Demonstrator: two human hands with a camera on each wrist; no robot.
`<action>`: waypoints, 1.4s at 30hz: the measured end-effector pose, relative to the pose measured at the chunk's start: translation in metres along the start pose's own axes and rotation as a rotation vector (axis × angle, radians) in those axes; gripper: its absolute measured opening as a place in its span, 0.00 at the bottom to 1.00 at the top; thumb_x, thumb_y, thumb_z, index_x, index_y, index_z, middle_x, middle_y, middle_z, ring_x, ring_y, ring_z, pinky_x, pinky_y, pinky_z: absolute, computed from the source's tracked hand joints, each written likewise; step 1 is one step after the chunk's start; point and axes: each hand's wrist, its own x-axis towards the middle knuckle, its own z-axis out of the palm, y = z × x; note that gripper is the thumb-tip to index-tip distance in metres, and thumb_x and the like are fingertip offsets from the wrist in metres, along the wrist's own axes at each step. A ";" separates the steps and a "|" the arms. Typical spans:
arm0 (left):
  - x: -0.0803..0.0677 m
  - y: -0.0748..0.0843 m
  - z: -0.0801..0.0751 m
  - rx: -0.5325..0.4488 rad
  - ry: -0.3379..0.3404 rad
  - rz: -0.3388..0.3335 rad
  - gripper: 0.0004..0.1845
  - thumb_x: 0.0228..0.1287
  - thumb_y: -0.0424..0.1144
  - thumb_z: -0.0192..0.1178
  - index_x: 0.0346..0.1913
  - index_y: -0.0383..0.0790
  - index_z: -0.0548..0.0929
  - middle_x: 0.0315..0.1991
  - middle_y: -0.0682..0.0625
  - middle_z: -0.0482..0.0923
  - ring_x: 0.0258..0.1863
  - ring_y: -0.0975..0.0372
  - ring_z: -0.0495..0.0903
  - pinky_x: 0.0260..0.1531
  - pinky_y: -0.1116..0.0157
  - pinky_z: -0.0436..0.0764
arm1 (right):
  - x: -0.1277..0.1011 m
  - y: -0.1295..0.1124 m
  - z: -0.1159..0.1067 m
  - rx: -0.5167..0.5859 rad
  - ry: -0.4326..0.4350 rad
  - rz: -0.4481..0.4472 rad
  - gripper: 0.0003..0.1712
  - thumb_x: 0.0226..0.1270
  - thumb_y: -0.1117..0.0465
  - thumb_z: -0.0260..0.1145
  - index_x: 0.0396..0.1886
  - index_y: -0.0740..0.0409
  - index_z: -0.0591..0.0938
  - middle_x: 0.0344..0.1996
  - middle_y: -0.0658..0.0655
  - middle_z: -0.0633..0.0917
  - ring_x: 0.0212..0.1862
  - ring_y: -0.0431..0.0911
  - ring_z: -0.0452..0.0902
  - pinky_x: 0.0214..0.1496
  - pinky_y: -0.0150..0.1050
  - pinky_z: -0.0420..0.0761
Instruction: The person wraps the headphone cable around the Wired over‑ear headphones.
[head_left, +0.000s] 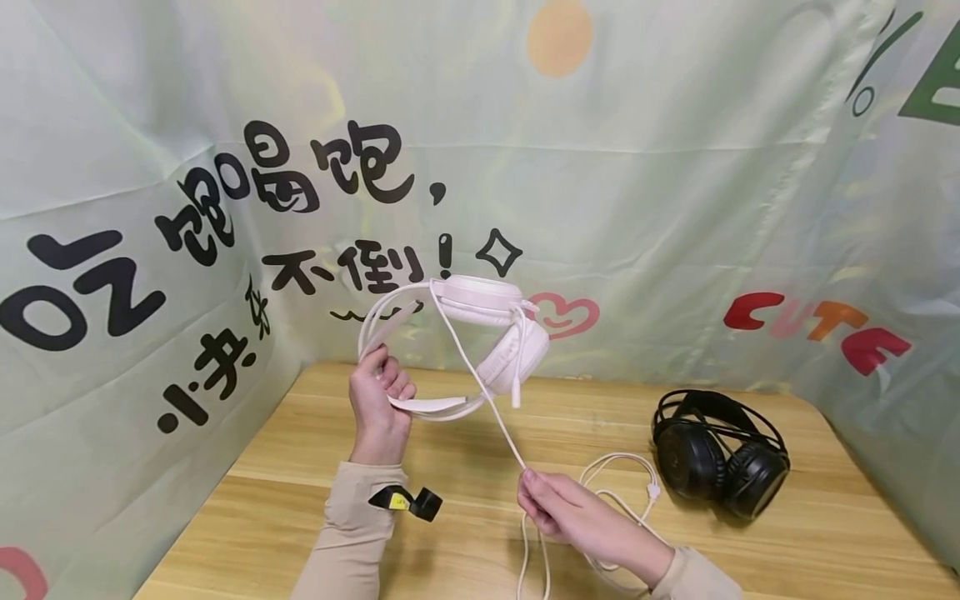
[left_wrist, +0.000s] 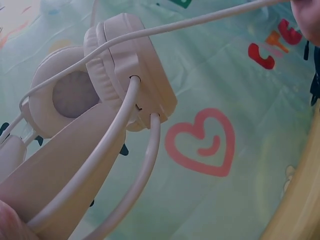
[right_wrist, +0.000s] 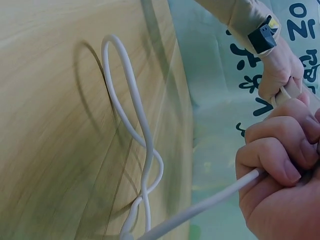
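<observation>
White headphones [head_left: 480, 302] are held up above the table, tilted on their side, by my left hand [head_left: 380, 404], whose fingers curl round the headband. In the left wrist view the ear cup [left_wrist: 145, 70] and its two band tubes show close up. A short microphone boom [head_left: 516, 387] hangs by the lower cup. The white cable [head_left: 480, 375] runs from the headphones across the band down to my right hand [head_left: 558, 508], which grips it between thumb and curled fingers. Beyond that hand, in the right wrist view, the slack cable [right_wrist: 135, 100] hangs in loops.
Black headphones [head_left: 720, 454] lie on the right of the wooden table [head_left: 300, 500]. More white cable with a small slider [head_left: 653, 492] lies near them. A printed cloth [head_left: 660, 208] stands behind and along the sides.
</observation>
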 end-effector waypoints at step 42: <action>-0.007 -0.004 0.001 0.008 -0.391 -0.251 0.18 0.82 0.34 0.40 0.28 0.50 0.65 0.15 0.59 0.51 0.09 0.71 0.50 0.06 0.77 0.55 | 0.001 0.016 -0.037 -0.212 -0.039 0.102 0.31 0.92 0.52 0.43 0.30 0.71 0.71 0.16 0.40 0.64 0.17 0.30 0.55 0.16 0.28 0.56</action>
